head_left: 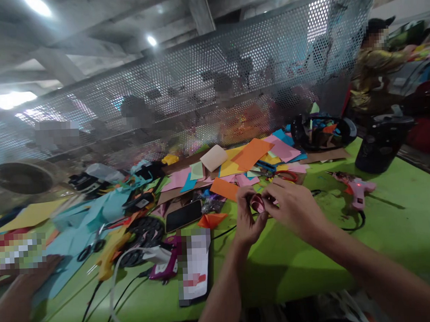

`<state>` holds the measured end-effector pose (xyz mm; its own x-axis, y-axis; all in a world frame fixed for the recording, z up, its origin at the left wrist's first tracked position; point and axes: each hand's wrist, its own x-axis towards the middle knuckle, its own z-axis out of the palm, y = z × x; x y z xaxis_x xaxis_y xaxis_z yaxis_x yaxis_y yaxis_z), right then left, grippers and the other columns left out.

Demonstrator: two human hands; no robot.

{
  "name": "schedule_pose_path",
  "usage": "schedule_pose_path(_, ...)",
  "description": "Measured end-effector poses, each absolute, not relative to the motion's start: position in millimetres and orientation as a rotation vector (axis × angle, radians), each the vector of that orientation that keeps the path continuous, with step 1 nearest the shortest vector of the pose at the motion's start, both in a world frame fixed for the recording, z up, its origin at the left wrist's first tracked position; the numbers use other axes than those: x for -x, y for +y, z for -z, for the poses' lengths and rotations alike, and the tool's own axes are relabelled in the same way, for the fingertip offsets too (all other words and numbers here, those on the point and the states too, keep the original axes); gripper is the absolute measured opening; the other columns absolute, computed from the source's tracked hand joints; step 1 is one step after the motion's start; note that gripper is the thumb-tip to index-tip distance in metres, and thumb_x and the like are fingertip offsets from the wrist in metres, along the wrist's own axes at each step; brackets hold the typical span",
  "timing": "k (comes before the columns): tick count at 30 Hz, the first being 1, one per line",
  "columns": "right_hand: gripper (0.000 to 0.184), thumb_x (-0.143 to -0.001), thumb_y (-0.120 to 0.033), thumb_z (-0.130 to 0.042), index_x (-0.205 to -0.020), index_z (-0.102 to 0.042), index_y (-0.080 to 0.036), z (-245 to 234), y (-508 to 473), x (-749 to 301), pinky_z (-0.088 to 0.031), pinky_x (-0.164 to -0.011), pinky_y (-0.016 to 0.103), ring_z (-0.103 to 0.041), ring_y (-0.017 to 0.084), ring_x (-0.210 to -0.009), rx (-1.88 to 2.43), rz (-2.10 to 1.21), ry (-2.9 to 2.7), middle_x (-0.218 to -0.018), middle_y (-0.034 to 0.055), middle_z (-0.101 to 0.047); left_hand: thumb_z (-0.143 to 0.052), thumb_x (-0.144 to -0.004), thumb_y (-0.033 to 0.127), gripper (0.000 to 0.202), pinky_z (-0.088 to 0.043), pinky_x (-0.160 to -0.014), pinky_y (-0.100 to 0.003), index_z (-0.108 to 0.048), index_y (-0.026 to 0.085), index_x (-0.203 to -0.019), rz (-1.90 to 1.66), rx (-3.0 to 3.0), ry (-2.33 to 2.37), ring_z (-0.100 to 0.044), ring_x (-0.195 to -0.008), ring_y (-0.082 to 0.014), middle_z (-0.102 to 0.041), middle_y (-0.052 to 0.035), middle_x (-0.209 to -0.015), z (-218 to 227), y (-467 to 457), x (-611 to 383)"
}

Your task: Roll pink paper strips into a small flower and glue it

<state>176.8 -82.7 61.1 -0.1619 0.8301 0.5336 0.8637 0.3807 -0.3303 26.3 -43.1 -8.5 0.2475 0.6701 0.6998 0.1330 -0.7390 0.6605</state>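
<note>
Over the green table [294,266], my left hand [246,222] is closed round a small pink coiled strip [257,204], perhaps paper. Its near edge is pinched by my left thumb. The fingertips of my right hand [291,202] meet the strip from the right side, with the thumb and fingers pressed together. My fingers hide part of the strip. Just behind my left hand lies an orange paper piece [224,188], and red-handled scissors [287,175] lie behind my right hand. To the right, a pink glue gun [359,192] shows a small red light.
Coloured paper sheets [252,154] cover the back of the table. A black tumbler [383,142] and a black bin [323,133] stand at the right. A phone [183,216], a yellow glue gun [114,248] and cables lie left. Another person's hand [36,278] rests at far left.
</note>
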Motion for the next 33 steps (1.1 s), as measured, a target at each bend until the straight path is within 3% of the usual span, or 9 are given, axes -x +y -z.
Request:
schedule_pose_path(12, 0.007, -0.084, -0.021, -0.064, -0.081, -0.069, -0.019, -76, -82, -178, -0.026, -0.058, 0.029, -0.059, 0.017, -0.070, 1.531, -0.046, -2.056, -0.081, 0.0037, -0.068, -0.063, -0.084, 0.054, 0.044, -0.043, -0.086, -0.032, -0.049, 0.025, -0.114, -1.549, -1.883, 0.594, -0.047, -0.100, -0.0211, -0.046, -0.0055, -0.106, 16, -40, -26)
schedule_pose_path(23, 0.013, -0.089, -0.026, -0.064, -0.080, -0.068, -0.018, -89, -79, -180, -0.025, -0.058, 0.029, -0.061, 0.019, -0.073, 1.540, 0.004, -2.193, -0.079, 0.0039, -0.067, -0.059, -0.087, 0.052, 0.042, -0.043, -0.081, -0.031, -0.046, 0.025, -0.116, -1.512, -1.936, 0.616, -0.047, -0.096, -0.0199, -0.046, -0.0052, -0.106, 13, -41, -26)
schedule_pose_path(33, 0.004, -0.087, -0.016, -0.064, -0.088, -0.067, -0.015, -93, -75, -180, -0.025, -0.056, 0.029, -0.062, 0.019, -0.072, 1.443, 0.135, -2.285, -0.084, 0.0061, -0.068, -0.055, -0.089, 0.055, 0.046, -0.044, -0.078, -0.032, -0.042, 0.025, -0.121, -1.519, -1.997, 0.651, -0.049, -0.092, -0.0187, -0.046, -0.0049, -0.107, 8, -45, -28)
